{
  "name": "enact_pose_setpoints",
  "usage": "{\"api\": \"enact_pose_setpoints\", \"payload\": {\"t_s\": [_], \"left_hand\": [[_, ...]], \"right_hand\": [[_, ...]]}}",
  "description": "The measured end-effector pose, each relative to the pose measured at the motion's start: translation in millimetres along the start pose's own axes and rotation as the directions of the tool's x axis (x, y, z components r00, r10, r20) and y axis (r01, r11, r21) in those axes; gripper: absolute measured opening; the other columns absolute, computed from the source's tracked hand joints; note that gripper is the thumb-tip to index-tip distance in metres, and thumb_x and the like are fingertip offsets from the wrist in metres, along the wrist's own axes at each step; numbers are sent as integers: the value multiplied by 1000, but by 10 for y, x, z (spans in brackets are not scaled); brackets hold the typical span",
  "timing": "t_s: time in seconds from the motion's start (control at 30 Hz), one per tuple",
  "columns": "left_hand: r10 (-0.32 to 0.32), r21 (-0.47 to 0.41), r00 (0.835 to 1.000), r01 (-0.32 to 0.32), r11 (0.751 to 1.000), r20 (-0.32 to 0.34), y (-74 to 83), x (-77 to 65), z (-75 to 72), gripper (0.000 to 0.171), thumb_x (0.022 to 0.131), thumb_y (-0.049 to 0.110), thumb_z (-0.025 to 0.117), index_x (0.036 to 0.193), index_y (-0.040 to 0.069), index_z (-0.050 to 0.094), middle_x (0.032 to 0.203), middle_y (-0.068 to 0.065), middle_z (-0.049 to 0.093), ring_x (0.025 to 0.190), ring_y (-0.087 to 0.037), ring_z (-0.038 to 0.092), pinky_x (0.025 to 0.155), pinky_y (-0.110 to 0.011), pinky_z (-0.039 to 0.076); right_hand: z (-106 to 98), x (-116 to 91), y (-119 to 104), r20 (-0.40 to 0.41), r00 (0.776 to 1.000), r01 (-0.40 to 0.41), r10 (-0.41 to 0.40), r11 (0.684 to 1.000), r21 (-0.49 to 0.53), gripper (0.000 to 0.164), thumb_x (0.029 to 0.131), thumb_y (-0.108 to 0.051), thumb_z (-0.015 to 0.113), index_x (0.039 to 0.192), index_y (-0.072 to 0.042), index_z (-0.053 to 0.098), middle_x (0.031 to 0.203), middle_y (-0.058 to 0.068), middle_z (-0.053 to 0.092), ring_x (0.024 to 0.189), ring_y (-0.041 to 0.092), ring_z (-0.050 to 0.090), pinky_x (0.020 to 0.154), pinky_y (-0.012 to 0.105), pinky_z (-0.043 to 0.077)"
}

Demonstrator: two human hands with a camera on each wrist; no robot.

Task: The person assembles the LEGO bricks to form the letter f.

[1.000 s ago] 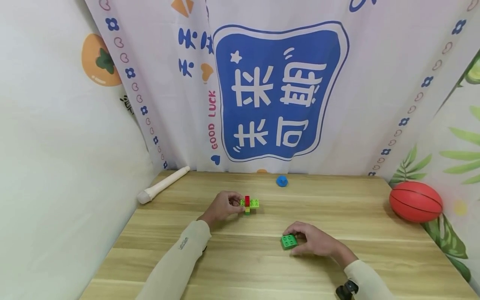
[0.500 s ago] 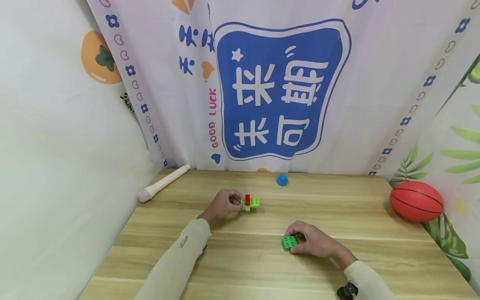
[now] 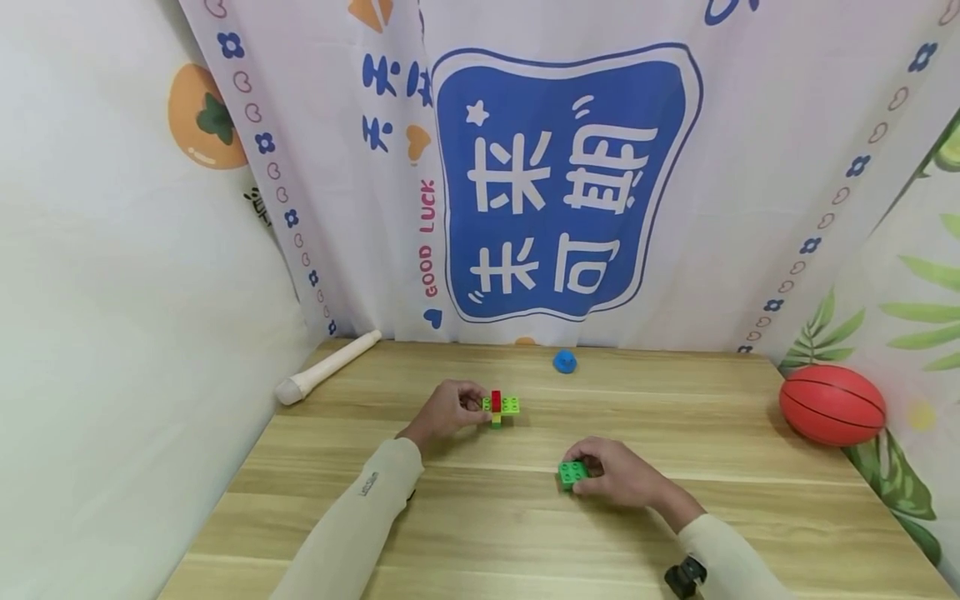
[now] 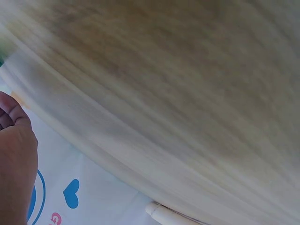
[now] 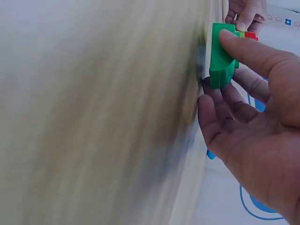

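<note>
My left hand point(image 3: 452, 407) pinches the left end of a small toy-brick build point(image 3: 511, 405), seen in the head view. It has a lime studded plate, a red brick across the top and yellow and green below. Nearer the front, my right hand point(image 3: 624, 475) pinches a green studded toy brick point(image 3: 572, 473) between thumb and fingers. In the right wrist view this green brick point(image 5: 221, 51) shows a rounded lower edge, with the thumb on its flat side. Only part of the left hand point(image 4: 16, 154) enters the left wrist view; the build is not discernible there.
A blue round piece point(image 3: 565, 361) lies by the table's back edge. A white microphone-shaped stick point(image 3: 328, 367) lies at back left, and a red ball point(image 3: 832, 405) rests at the right edge. Printed cloth point(image 3: 720, 208) hangs behind the wooden table point(image 3: 465, 533).
My right hand's thumb has closed onto the green brick, and the hand has moved slightly away from me and left with it. The left hand and its build stay almost still.
</note>
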State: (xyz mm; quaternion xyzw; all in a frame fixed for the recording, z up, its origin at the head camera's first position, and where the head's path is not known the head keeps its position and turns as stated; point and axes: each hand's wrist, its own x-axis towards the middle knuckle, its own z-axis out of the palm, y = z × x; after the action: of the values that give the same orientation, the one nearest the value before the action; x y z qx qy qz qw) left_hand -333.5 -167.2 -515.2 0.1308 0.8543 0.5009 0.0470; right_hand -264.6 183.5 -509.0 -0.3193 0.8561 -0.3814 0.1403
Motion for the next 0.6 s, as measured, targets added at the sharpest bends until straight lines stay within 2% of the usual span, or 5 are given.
{"api": "enact_pose_setpoints", "payload": {"t_s": [0.2, 0.43, 0.6], "left_hand": [[10, 3, 1000, -10, 1000, 3, -14, 8, 3, 27, 90, 13, 88, 114, 6, 79, 98, -4, 73, 88, -15, 61, 77, -22, 53], [15, -17, 1000, -15, 1000, 7, -12, -1, -5, 26, 89, 12, 89, 112, 5, 78, 99, -7, 74, 88, -16, 62, 78, -22, 53], [24, -15, 1000, -24, 1000, 4, -16, 5, 5, 24, 89, 11, 88, 111, 5, 78, 98, -6, 74, 87, -14, 62, 77, -22, 54]], "right_hand": [[-79, 186, -126, -66, 998, -19, 18, 1000, -17, 27, 98, -18, 80, 122, -10, 74, 116, 5, 72, 106, 17, 65, 92, 33, 59], [-170, 527, -308, -189, 982, -30, 25, 999, -25, 35, 99, -15, 79, 131, -4, 71, 122, 10, 74, 109, 22, 67, 87, 31, 59], [-192, 804, -445, -238, 971, -12, 0, 999, -51, 35, 100, -16, 78, 132, -6, 71, 123, 10, 75, 111, 25, 69, 91, 41, 60]]}}
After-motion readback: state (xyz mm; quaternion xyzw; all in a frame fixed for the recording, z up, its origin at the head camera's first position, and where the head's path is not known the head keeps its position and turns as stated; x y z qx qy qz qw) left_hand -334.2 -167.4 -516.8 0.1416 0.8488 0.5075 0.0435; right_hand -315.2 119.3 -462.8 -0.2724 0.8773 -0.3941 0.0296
